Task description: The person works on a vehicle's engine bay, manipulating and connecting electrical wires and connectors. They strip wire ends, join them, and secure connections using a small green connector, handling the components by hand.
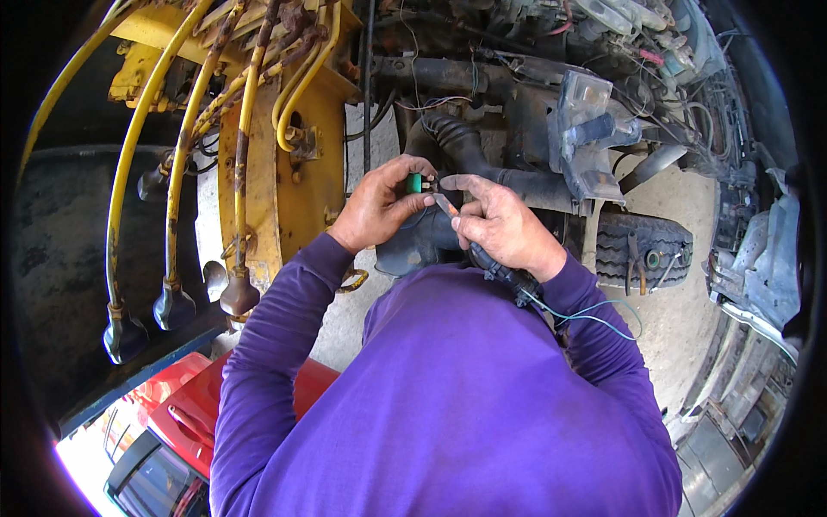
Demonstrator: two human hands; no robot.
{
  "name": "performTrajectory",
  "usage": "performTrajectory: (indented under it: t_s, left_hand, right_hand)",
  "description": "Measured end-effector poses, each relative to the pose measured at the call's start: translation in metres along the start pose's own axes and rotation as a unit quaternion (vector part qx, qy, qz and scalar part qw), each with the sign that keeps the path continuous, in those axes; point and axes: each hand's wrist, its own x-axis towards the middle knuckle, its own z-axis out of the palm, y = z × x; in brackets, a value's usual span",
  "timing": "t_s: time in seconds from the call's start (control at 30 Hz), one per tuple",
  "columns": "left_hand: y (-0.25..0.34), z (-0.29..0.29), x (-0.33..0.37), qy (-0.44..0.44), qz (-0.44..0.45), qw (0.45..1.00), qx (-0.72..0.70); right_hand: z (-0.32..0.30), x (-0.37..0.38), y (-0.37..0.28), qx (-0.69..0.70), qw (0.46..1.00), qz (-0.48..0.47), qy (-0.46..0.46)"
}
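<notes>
In front of my chest, my left hand pinches a small green block with metal prongs between thumb and fingers. Close by on the right, my right hand is closed on a thin tool with a flat pale blade and an orange part. The tool's tip reaches toward the prongs, near my left thumb; whether they touch I cannot tell. Below my right palm hangs a black wiring connector, partly hidden by the hand. A pale green wire loops from it across my right sleeve.
Yellow control levers with dark knobs rise at the left beside a yellow metal frame. Dark hoses and engine parts lie ahead. A tyre with hand tools on it is at the right. A red vehicle stands lower left.
</notes>
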Motion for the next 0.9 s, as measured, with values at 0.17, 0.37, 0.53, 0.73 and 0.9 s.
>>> performTrajectory:
  t_s: [0.17, 0.37, 0.53, 0.73, 0.9]
  left_hand:
    - [0.003, -0.001, -0.001, 0.001, 0.011, 1.0, 0.016]
    - [0.004, 0.0, -0.001, 0.006, -0.014, 1.0, -0.011]
    - [0.004, 0.0, -0.001, 0.006, -0.051, 0.998, -0.044]
    - [-0.003, -0.001, -0.001, 0.004, -0.02, 0.999, -0.029]
    - [0.001, -0.001, -0.001, 0.002, -0.036, 0.999, -0.024]
  right_hand:
    - [0.003, 0.0, 0.001, 0.011, 1.0, 0.005, 0.004]
    - [0.003, 0.001, -0.005, -0.018, 1.0, 0.01, 0.014]
    - [0.001, 0.001, -0.015, -0.039, 0.999, 0.0, -0.007]
    - [-0.001, 0.004, -0.012, -0.063, 0.998, -0.013, -0.022]
    - [-0.002, 0.005, -0.012, -0.061, 0.998, -0.012, -0.021]
